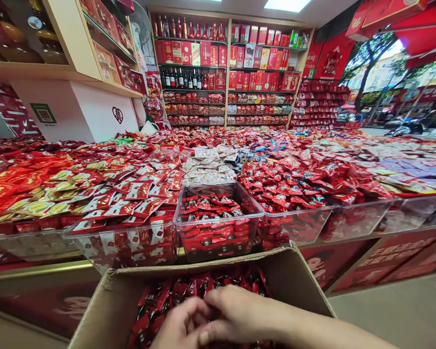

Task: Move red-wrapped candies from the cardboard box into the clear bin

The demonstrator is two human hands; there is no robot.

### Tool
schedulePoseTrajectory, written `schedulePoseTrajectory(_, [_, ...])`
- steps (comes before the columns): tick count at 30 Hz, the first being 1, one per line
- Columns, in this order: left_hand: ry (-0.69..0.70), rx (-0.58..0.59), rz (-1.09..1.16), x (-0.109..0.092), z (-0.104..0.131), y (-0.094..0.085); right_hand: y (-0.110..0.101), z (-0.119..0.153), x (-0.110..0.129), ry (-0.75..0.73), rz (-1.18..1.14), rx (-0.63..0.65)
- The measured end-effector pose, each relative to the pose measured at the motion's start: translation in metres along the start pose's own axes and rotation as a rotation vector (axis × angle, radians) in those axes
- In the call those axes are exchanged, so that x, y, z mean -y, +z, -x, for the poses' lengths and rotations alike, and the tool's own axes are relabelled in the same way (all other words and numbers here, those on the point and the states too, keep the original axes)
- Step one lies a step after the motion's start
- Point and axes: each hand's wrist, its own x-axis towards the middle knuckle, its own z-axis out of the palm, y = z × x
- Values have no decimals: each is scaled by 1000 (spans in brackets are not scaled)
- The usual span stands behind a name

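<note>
An open cardboard box [112, 295] stands in front of me, holding many small red wrapped snack packets [160, 298] with dark printing. Both hands are down inside it, close together over the packets. My left hand [181, 322] has its fingers curled inward, and they look slightly blurred. Against it lies my right hand [232, 310], reaching in from the right with bent fingers and its thumb beside the left hand. What either hand grips is hidden. Just beyond the box, a clear plastic bin [218, 220] is partly filled with similar red packets.
Heaped bins of packets line the counter, with red-and-white packets [138, 189] on the left, white packets [207, 162] behind and red packets [283, 182] on the right. Shelves [227, 63] of bottles and gift boxes stand at the back. A street opens at far right.
</note>
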Motion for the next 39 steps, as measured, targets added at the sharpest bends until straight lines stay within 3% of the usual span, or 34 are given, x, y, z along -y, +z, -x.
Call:
schedulePoseTrajectory(1, [23,-109,118,-4,-3,-3,-1,-1,2,39,-152,-18])
schedulePoseTrajectory(4, [9,-279,437,-20,-3,-7,0,-5,7,106,-546,-119])
schedulePoseTrajectory(8, [-39,-414,535,-33,5,-2,1,-12,11,157,-757,-180])
schedulePoseTrajectory(10, [-19,-421,472,-34,7,-1,0,-14,11,169,-772,-210])
schedulePoseTrajectory(14, [-52,-326,342,-29,5,-5,-1,-14,8,203,-785,-251])
schedulePoseTrajectory(18, [-55,-341,342,-23,5,-12,-3,-11,11,218,-928,-243])
schedulePoseTrajectory(20, [-43,-342,374,-22,6,-13,-5,-9,14,198,-874,-258])
schedulePoseTrajectory(23, [-35,-307,470,-25,9,-14,-7,-6,17,81,-550,-382])
schedulePoseTrajectory(27, [-146,-73,704,-33,11,-14,-8,-1,17,-305,-62,-459])
schedulePoseTrajectory(30, [-96,-175,620,-36,11,-14,-10,4,19,-433,-44,-424])
schedulePoseTrajectory(33, [13,-314,508,-35,11,-14,-13,7,22,-305,-298,-457])
schedulePoseTrajectory(39, [59,-343,451,-34,12,-16,-15,1,18,83,-976,-389])
